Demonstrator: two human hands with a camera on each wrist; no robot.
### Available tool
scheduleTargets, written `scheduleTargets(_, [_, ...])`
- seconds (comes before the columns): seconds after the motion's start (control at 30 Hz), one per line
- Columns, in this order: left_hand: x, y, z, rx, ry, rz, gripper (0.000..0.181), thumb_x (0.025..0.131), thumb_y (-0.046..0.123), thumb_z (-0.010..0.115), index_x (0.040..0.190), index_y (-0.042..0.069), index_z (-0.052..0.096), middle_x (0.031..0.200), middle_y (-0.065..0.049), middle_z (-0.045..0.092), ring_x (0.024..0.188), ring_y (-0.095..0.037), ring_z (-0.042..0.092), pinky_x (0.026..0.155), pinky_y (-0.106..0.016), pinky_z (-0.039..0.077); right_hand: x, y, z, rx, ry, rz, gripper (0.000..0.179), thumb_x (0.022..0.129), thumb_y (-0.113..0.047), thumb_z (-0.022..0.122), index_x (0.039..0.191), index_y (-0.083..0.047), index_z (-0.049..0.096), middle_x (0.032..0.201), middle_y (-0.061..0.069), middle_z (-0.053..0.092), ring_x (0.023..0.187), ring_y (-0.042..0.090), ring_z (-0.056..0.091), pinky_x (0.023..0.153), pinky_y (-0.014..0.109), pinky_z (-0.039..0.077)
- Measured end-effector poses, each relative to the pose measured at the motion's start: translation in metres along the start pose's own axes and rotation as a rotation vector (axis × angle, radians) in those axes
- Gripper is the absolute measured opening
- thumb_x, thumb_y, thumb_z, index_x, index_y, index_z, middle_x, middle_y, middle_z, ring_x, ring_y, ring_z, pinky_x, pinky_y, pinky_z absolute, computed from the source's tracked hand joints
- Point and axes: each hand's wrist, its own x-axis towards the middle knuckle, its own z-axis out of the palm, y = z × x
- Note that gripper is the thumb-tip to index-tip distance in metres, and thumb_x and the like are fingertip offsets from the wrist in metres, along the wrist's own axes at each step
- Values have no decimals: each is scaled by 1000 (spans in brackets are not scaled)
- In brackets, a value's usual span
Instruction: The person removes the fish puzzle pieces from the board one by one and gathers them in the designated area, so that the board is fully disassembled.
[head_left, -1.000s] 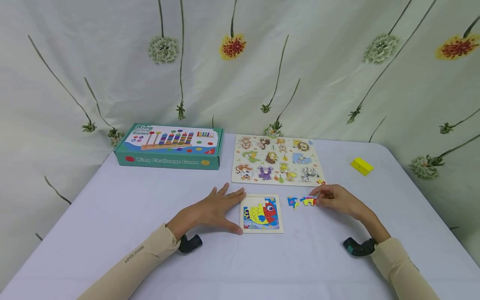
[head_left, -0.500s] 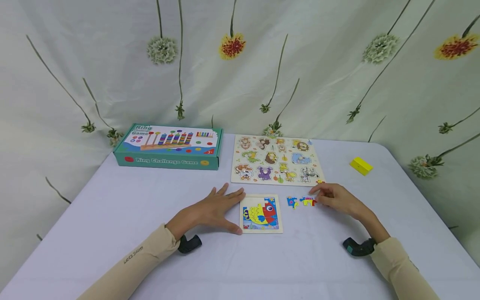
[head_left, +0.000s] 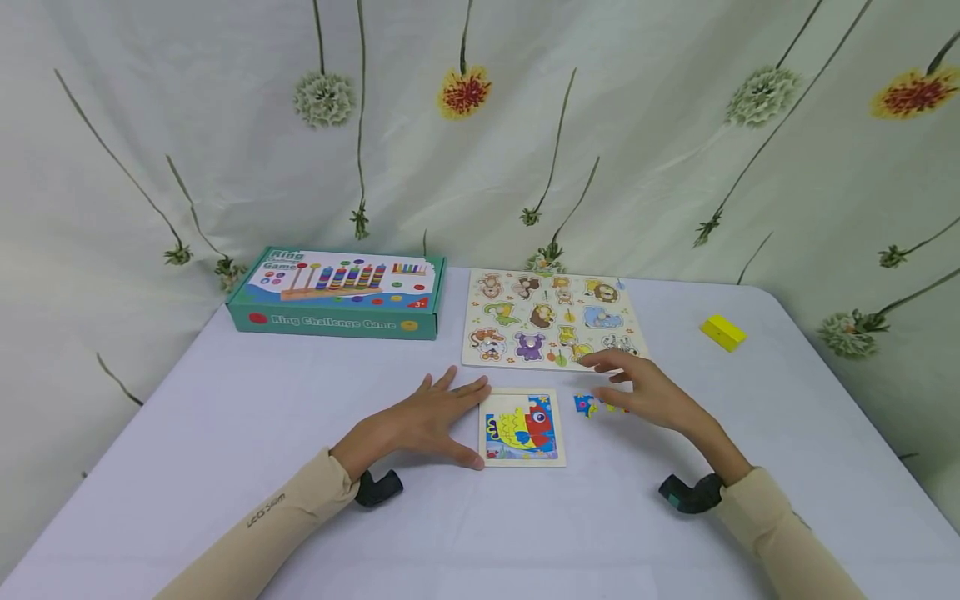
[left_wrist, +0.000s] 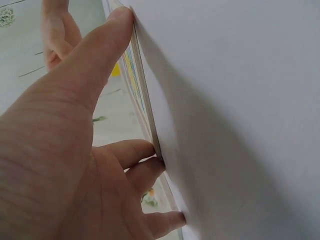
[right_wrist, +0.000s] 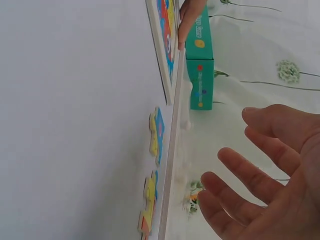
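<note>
A small square jigsaw tray (head_left: pixel 525 463) with a red, yellow and blue fish picture lies flat on the table. My left hand (head_left: pixel 423 423) is spread at its left side, with thumb and fingertips touching the edge. To the right of the tray sits a loose blue-and-yellow puzzle piece (head_left: pixel 582 404). A second puzzle piece (right_wrist: pixel 148 200), yellow, red and blue, is beside it, partly covered by my right hand in the head view. Over these pieces hovers my right hand (head_left: pixel 651 393), fingers apart and holding nothing; the right wrist view shows it raised off the table.
Behind the tray lies a wooden animal puzzle board (head_left: pixel 555 317). A green Ring Challenge Game box (head_left: pixel 337 300) stands at the back left. At the back right is a yellow block (head_left: pixel 723 332). A flowered cloth (head_left: pixel 645 167) hangs behind the white-covered table (head_left: pixel 450 533).
My right hand has come off the right-hand piece and moved left over the loose pieces, its fingers spreading. The left hand and the tray stay put.
</note>
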Motion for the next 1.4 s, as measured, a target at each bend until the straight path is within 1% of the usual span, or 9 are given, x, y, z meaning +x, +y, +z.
scheduleTargets(0.13, [-1, 0, 0, 3, 0, -1, 103, 70, 60, 75, 152, 23, 27, 159, 9, 18, 148, -33, -4, 116, -58, -2, 7, -7, 7, 19, -21, -3, 43, 88, -11, 67, 130, -9, 56, 131, 12, 57, 118, 34, 53, 96, 52, 47])
scheduleTargets(0.27, [-1, -1, 0, 8, -1, -3, 102, 70, 61, 75, 153, 24, 27, 159, 10, 17, 148, -32, -4, 116, -57, -2, 13, -12, 16, 48, -65, -22, 44, 87, -11, 68, 129, -8, 57, 131, 11, 57, 119, 33, 52, 97, 52, 45])
scheduleTargets(0.47, [0, 0, -1, 11, -7, -10, 102, 70, 62, 75, 152, 25, 27, 159, 10, 17, 148, -32, -5, 116, -57, -2, 22, -14, 30, 57, -114, -73, 42, 88, -13, 69, 128, -8, 58, 131, 9, 57, 122, 33, 51, 98, 53, 44])
scheduleTargets(0.63, [1, 0, -1, 13, -10, -3, 102, 70, 62, 74, 152, 24, 27, 159, 9, 18, 147, -33, -4, 115, -58, -1, 28, -15, 39, 62, -152, -77, 42, 88, -13, 69, 128, -11, 58, 131, 7, 57, 122, 30, 50, 100, 54, 42])
scheduleTargets(0.87, [2, -1, -2, 32, -14, -3, 103, 70, 63, 73, 153, 24, 26, 159, 9, 17, 147, -33, -4, 115, -58, -1, 32, -16, 43, 56, -187, -81, 43, 87, -14, 69, 129, -12, 58, 130, 6, 58, 116, 27, 50, 100, 50, 41])
scheduleTargets(1.0, [2, -2, -2, 37, -18, -6, 103, 70, 65, 73, 153, 25, 25, 159, 10, 16, 147, -33, -4, 116, -57, -1, 36, -11, 47, 34, -202, -100, 40, 86, -13, 69, 125, -13, 62, 128, 4, 59, 119, 27, 47, 102, 52, 36])
scheduleTargets(1.13, [3, -2, -2, 35, -16, -6, 104, 70, 65, 73, 153, 25, 25, 159, 10, 16, 147, -33, -4, 116, -58, -1, 38, -7, 49, -15, -214, -123, 36, 85, -12, 70, 121, -15, 67, 127, 3, 59, 123, 28, 44, 103, 53, 33])
scheduleTargets(1.27, [3, -3, -1, 31, -16, -3, 104, 70, 64, 73, 153, 24, 25, 160, 9, 16, 147, -34, -4, 115, -59, -1, 38, -8, 50, -38, -221, -127, 33, 84, -11, 70, 117, -16, 69, 128, 5, 57, 122, 28, 42, 102, 52, 34])
scheduleTargets(1.4, [3, -2, -1, 33, -20, -3, 104, 70, 65, 72, 153, 24, 24, 160, 9, 15, 147, -34, -4, 115, -59, -1, 37, -10, 50, -37, -222, -120, 30, 84, -11, 70, 114, -17, 70, 129, 7, 56, 123, 29, 41, 102, 53, 34])
